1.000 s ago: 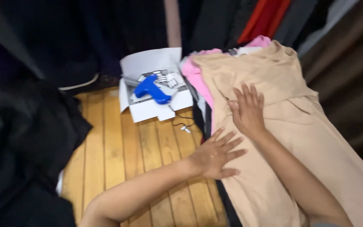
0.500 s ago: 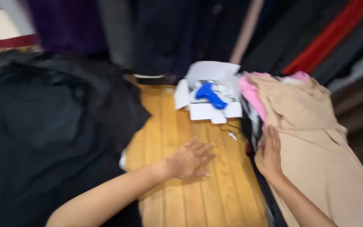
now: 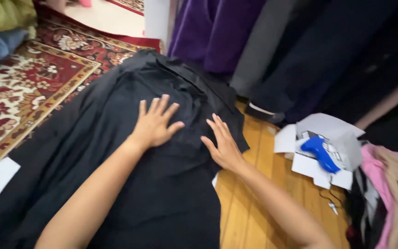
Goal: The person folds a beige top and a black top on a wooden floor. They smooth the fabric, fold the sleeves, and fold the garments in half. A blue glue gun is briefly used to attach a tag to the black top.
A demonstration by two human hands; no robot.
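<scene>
Both my hands have moved off the beige garment onto the large black fabric garment (image 3: 130,184) spread on the floor, left hand (image 3: 155,123) and right hand (image 3: 223,145) pressing flat, fingers spread and gripping nothing, the cloth mostly smoothed but its collar end rumpled.

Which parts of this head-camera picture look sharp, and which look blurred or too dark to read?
Head view: both hands, left hand and right hand, are fairly sharp on the black garment, whose folds sink into darkness; the blue tool and hanging clothes look softly smeared.
</scene>
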